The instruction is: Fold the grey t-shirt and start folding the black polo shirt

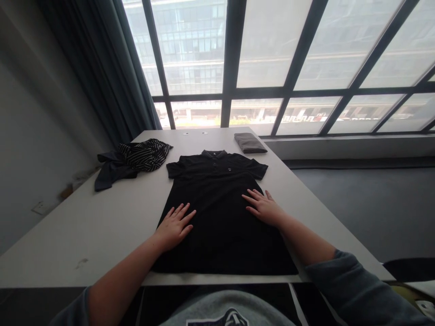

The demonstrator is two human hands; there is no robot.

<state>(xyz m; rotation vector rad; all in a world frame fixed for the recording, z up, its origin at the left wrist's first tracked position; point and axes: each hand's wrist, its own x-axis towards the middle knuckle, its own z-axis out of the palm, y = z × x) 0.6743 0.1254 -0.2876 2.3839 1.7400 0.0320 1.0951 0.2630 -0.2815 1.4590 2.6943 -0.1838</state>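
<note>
A black short-sleeved polo shirt (217, 235) lies spread front side up on the white table, its collar toward the window and its hem near the table's front edge. A small light logo shows on its chest. My left hand (175, 226) rests flat on the shirt's left side, fingers spread. Over on the right side edge of the shirt, my right hand (263, 207) also lies flat with its fingers apart. Neither hand grips the fabric.
On the white table (112, 235), a crumpled striped garment (146, 153) and a dark cloth (113, 170) lie at the back left. A folded grey garment (250, 142) sits at the back right. Large windows and a dark curtain (98, 59) stand beyond.
</note>
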